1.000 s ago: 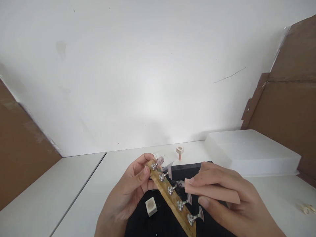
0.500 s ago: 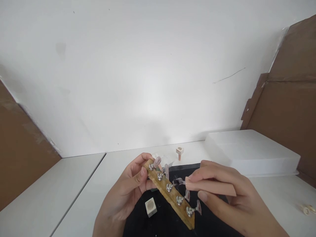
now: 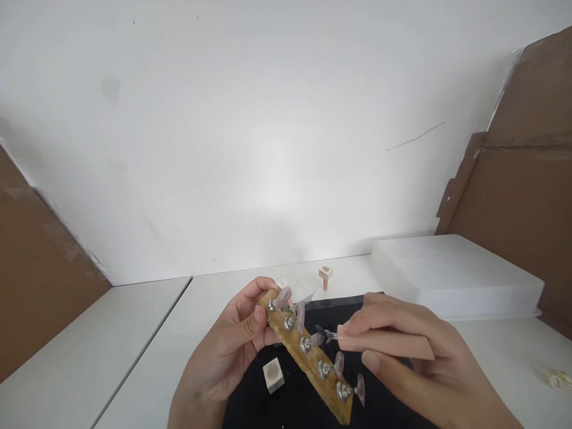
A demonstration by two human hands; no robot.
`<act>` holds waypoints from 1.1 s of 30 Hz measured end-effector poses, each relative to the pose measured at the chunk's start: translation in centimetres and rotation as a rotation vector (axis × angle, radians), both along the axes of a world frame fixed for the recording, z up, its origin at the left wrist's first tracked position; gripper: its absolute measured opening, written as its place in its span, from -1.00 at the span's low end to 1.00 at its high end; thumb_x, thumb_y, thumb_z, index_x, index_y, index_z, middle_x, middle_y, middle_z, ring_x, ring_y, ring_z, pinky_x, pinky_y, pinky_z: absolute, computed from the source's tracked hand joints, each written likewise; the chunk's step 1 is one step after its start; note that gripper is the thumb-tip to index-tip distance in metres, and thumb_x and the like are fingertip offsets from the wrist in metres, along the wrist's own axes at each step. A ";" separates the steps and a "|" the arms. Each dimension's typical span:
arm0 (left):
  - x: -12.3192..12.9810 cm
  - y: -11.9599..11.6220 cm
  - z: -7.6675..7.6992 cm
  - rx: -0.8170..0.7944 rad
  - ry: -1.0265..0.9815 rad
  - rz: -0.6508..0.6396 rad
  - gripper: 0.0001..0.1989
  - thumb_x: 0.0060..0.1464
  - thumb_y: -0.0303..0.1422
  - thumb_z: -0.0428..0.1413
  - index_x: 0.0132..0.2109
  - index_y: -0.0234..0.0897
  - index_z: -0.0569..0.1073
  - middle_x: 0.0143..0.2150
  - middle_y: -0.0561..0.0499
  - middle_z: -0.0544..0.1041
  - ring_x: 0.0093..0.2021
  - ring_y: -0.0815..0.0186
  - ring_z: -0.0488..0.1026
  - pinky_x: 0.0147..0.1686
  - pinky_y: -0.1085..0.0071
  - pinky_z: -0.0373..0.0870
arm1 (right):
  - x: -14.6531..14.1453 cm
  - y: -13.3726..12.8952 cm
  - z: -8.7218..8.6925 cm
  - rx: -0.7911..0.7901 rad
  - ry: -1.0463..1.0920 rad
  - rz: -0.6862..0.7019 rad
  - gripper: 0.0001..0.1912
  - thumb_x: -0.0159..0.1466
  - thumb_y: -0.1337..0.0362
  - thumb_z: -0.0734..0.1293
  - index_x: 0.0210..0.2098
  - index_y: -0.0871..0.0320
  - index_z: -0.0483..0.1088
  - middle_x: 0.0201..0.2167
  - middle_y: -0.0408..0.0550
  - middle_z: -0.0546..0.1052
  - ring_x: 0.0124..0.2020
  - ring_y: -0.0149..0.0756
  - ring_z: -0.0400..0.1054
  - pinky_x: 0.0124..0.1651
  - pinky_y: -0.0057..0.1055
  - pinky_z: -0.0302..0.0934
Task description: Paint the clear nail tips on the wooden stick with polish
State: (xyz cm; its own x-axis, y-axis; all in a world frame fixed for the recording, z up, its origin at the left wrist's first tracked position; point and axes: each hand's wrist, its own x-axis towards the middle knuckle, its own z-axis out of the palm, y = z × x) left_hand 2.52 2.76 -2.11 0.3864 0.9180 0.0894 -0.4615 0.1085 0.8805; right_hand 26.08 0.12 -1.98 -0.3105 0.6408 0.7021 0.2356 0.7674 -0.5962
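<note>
My left hand [image 3: 223, 345] grips the upper end of a wooden nail tip stand [image 3: 315, 372], thumb on its face. Several metal holders stick out of it in a row, each bearing a translucent pinkish false nail tip [image 3: 300, 317]. The stand slants down to the right. My right hand [image 3: 415, 351] closes around the pale pink cap of a nail polish brush [image 3: 384, 344]. The brush's dark bristles are at the middle nail tip [image 3: 316, 339], seemingly touching it. Dark polish shows there.
Below lies a black mat [image 3: 268, 411] bearing a whitish cube [image 3: 273, 375]. Another pale block on a pinkish stem [image 3: 326, 276] stands behind, near the wall. A white plastic box [image 3: 460, 274] sits at right, with small cream rings [image 3: 556, 379] nearer me.
The stand has turned slightly, so the nail tips show at a different angle. My right hand has shifted a little right and down with the brush.
</note>
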 end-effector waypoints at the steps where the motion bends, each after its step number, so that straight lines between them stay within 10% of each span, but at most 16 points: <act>1: 0.0 0.0 0.0 0.005 0.004 -0.003 -0.71 -0.04 -0.24 0.35 -0.20 -0.25 0.51 -0.36 0.09 0.50 -0.36 0.41 0.50 -0.37 0.52 0.49 | -0.1 -0.1 0.0 -0.011 0.014 -0.001 -0.60 0.15 0.58 0.33 -0.21 -0.08 0.47 -0.48 -0.29 0.60 -0.47 -0.40 0.49 -0.05 -0.41 0.40; 7: 0.3 0.2 -0.2 0.018 0.031 -0.008 -0.71 -0.05 -0.23 0.35 -0.20 -0.24 0.51 -0.38 0.10 0.49 -0.39 0.43 0.47 -0.35 0.48 0.50 | -0.3 -0.2 0.2 -0.072 0.052 0.036 -0.60 0.11 0.57 0.35 -0.21 -0.07 0.51 -0.48 -0.27 0.57 -0.52 -0.43 0.41 -0.45 -0.58 0.30; 18: -0.3 0.0 -0.2 0.030 -0.021 -0.065 -0.74 0.01 -0.27 0.32 -0.18 -0.26 0.51 -0.35 0.08 0.52 -0.35 0.42 0.51 -0.35 0.54 0.48 | -0.3 -0.2 -0.5 -0.138 0.136 0.039 -0.59 0.17 0.53 0.34 -0.20 -0.17 0.51 -0.38 -0.34 0.64 -0.42 -0.45 0.51 -0.04 -0.47 0.32; 33: -0.4 0.2 -0.1 0.001 -0.068 -0.074 -0.76 -0.01 -0.30 0.34 -0.19 -0.28 0.54 -0.32 0.07 0.54 -0.33 0.44 0.52 -0.30 0.55 0.49 | -0.4 -0.1 0.0 -0.053 0.139 0.032 -0.58 0.08 0.58 0.28 -0.26 -0.07 0.52 -0.51 -0.27 0.57 -0.54 -0.45 0.34 -0.44 -0.53 0.21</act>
State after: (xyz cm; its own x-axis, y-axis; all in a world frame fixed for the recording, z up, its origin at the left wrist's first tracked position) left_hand 2.09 2.92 -2.24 0.4461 0.8871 0.1184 -0.5109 0.1439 0.8475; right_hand 25.68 0.03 -2.01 -0.2341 0.6696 0.7048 0.1238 0.7396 -0.6615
